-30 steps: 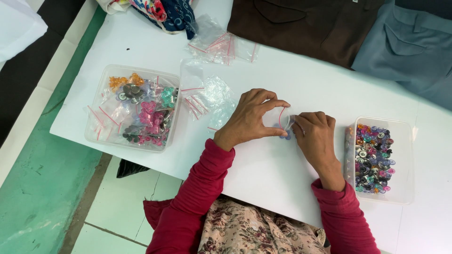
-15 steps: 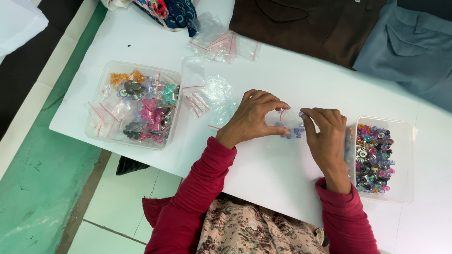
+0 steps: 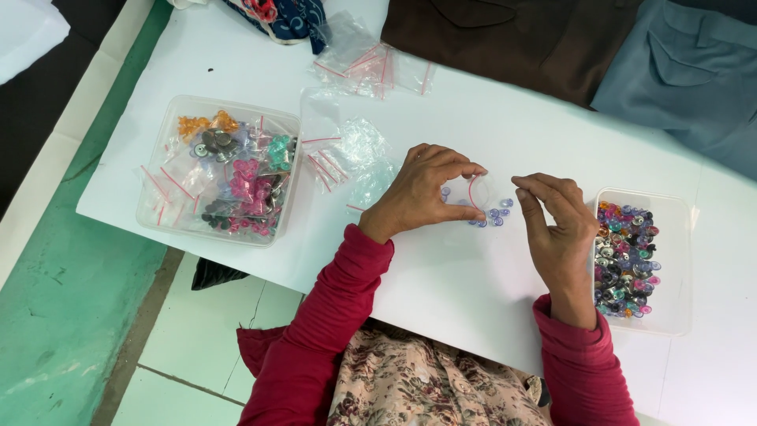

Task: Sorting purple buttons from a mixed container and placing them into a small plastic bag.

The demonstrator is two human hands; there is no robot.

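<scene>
A: Entry. What is in my hands?

B: My left hand (image 3: 422, 193) pinches a small clear plastic bag (image 3: 475, 192) with a red strip at its mouth, thumb and fingertips closed on it. My right hand (image 3: 561, 229) sits just beside it with the fingers curled narrow; I cannot tell whether it grips anything.

A: Under them?

B: A few pale blue buttons (image 3: 492, 216), round and glossy, lie on the smooth white table (image 3: 441, 292) between my hands.

A: Around them?

B: Right of my right hand, a clear tub (image 3: 678, 260) of mixed buttons. Well left of my left hand, a clear tray (image 3: 158, 213) of bagged buttons. Crinkled empty bags (image 3: 359, 150) lie beyond my left hand.

A: Change?

B: Half a second ago my hands were closer; now they are apart.
</scene>
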